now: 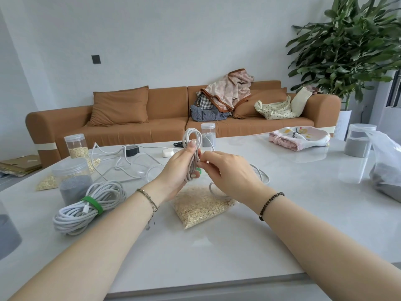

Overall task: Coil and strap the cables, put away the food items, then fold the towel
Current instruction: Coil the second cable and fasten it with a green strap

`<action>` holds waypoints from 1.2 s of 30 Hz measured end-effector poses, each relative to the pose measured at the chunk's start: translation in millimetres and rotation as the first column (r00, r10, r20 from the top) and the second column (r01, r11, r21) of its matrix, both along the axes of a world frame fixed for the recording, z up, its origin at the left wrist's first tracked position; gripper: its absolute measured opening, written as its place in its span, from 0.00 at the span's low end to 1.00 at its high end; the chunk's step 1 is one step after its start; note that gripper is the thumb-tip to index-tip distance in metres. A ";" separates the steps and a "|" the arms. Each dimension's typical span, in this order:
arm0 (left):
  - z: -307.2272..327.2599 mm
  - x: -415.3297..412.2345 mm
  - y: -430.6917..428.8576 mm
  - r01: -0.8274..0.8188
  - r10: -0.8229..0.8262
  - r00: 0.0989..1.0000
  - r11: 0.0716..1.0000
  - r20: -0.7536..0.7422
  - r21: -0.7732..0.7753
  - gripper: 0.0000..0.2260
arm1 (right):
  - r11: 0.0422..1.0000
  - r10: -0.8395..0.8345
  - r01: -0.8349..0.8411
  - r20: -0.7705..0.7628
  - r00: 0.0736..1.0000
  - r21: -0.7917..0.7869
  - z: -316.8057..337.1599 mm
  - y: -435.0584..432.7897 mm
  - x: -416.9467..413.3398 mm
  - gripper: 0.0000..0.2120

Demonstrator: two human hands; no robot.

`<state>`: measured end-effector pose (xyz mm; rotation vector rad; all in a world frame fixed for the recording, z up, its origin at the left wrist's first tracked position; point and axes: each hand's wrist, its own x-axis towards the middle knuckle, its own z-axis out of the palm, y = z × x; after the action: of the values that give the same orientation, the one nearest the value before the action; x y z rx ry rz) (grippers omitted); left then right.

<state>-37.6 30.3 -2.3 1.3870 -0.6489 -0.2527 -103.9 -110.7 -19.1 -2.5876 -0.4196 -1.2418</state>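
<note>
My left hand (181,168) grips a coiled white cable (192,137) upright above the table, its loops sticking out over my fingers. My right hand (225,172) pinches the coil's middle, where a bit of green strap (198,171) shows. The cable's free end trails down over a clear bag of oats (201,206). A bigger white cable coil (91,205) bound with a green strap lies at the left. Loose white cable (110,161) sprawls farther back. A pink and white towel (299,137) lies crumpled at the back right.
Clear jars stand about: oats (77,146), grey grains at the left (72,179), centre back (208,134) and right (360,143). A plastic bag of grey grains (386,166) sits at the right edge. Scissors (178,144), a black box (132,150) and a white case (168,152) lie behind.
</note>
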 end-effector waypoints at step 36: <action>21.0 19.8 15.5 -0.288 -0.039 0.885 0.736 -0.463 -0.613 0.15 | 0.990 0.094 -0.111 -0.180 0.979 -0.087 -3.4 2.9 2.1 0.03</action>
<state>-17.8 45.7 18.6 0.6211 -0.2004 -0.1892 -101.8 -107.7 -22.5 -2.6900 -0.5825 -0.9731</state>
